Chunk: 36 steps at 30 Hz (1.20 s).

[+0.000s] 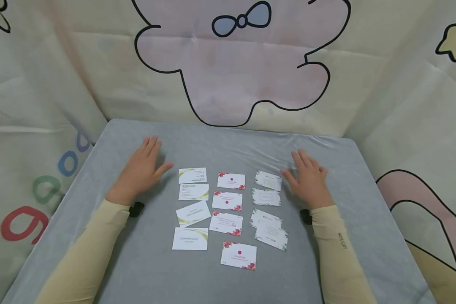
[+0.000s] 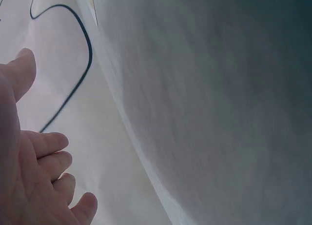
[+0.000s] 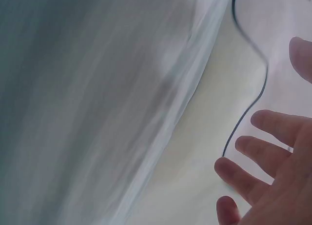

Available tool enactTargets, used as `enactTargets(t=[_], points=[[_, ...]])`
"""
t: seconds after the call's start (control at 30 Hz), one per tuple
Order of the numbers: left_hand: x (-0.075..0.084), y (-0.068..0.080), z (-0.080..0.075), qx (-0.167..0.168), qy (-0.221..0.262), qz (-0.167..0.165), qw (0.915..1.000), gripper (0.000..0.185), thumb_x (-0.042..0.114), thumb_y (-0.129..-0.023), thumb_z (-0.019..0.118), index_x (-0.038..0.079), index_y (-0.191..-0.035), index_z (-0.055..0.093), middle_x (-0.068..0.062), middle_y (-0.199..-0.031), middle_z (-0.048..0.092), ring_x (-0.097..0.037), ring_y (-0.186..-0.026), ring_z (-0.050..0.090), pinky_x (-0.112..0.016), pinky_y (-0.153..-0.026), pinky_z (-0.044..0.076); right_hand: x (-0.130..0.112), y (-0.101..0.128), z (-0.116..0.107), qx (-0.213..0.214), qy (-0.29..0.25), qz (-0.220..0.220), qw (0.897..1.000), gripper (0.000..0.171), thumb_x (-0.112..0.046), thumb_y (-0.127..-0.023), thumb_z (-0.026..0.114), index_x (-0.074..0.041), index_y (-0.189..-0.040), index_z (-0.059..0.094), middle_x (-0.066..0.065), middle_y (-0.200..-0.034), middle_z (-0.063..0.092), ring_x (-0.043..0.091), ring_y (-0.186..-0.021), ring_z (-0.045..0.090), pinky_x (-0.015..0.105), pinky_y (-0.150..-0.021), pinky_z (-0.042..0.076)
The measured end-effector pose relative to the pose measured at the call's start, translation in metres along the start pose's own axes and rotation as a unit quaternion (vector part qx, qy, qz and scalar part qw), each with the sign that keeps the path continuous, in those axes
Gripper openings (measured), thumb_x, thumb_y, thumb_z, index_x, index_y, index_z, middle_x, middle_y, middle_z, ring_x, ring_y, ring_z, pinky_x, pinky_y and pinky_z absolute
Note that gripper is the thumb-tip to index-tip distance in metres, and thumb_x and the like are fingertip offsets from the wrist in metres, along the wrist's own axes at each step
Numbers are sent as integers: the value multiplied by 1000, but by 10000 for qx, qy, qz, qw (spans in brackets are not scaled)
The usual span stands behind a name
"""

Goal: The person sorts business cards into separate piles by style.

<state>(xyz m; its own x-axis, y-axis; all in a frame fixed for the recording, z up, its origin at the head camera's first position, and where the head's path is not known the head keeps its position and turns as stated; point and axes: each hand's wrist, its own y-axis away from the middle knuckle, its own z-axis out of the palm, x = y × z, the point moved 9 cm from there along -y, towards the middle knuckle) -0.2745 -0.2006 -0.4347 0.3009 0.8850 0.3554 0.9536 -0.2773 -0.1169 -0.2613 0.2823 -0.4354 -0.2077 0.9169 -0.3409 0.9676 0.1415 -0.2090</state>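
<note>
Three columns of printed cards lie between my hands in the head view. The left column has white cards with green-yellow curves (image 1: 190, 239). In the middle are white cards with red flower corners (image 1: 238, 255). On the right, cards with grey-green leaf edges (image 1: 266, 197) lie, the lower two overlapping. My left hand (image 1: 138, 171) is left of the top cards, palm down, fingers extended and thumb out. To the right of the leaf-edged cards is my right hand (image 1: 308, 179), its thumb tip close to the top one. Both hands hold nothing; the wrist views show their fingers spread.
A grey cloth-covered table (image 1: 148, 274) lies under the cards. Printed curtains with cartoon outlines surround it, the back curtain (image 1: 243, 76) hanging right behind the table's far edge. Dark straps show at both wrists.
</note>
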Motion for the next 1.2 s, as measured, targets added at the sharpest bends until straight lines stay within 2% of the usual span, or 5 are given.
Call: enactTargets(t=[0.2,0.4,0.53,0.83,1.2], points=[[21,-4,13,-64,11,198,9998,92,51,-108,63,-6,-168,25,-26,-179,17,-46,-168,13,-64,-133,21,-64,-9,25,-274,58,-933,9952,75,-49,-107,64,-7,-165,43,19,-171,43,46,-155,40,71,-118,30],[38,-7,20,-195,-125,317,9992,95,49,-103,71,-5,-168,27,-25,-179,22,-45,-167,19,-60,-134,23,-159,-19,57,-794,-43,-2128,9739,68,-49,-107,64,-11,-161,50,12,-167,51,35,-155,46,64,-122,39],[56,-12,29,-346,-225,558,9976,97,48,-101,75,-5,-168,29,-23,-178,25,-43,-167,21,-58,-134,26,-194,-26,76,-929,155,-2635,9600,68,-52,-107,63,-12,-160,52,11,-166,52,32,-153,50,59,-119,43],[86,-22,45,-778,265,683,9943,91,34,-90,89,-1,-162,45,-19,-168,47,-37,-159,42,-52,-130,37,-189,-42,99,-1276,436,-2501,9588,67,-51,-106,66,-14,-161,52,8,-166,52,29,-151,51,58,-119,44],[87,-25,55,-989,552,590,9918,64,24,-94,86,3,-150,62,-13,-148,68,-33,-138,64,-51,-118,50,-184,-44,100,-1679,184,-2349,9572,58,-37,-104,74,-12,-154,59,8,-156,63,31,-147,56,57,-119,42]])
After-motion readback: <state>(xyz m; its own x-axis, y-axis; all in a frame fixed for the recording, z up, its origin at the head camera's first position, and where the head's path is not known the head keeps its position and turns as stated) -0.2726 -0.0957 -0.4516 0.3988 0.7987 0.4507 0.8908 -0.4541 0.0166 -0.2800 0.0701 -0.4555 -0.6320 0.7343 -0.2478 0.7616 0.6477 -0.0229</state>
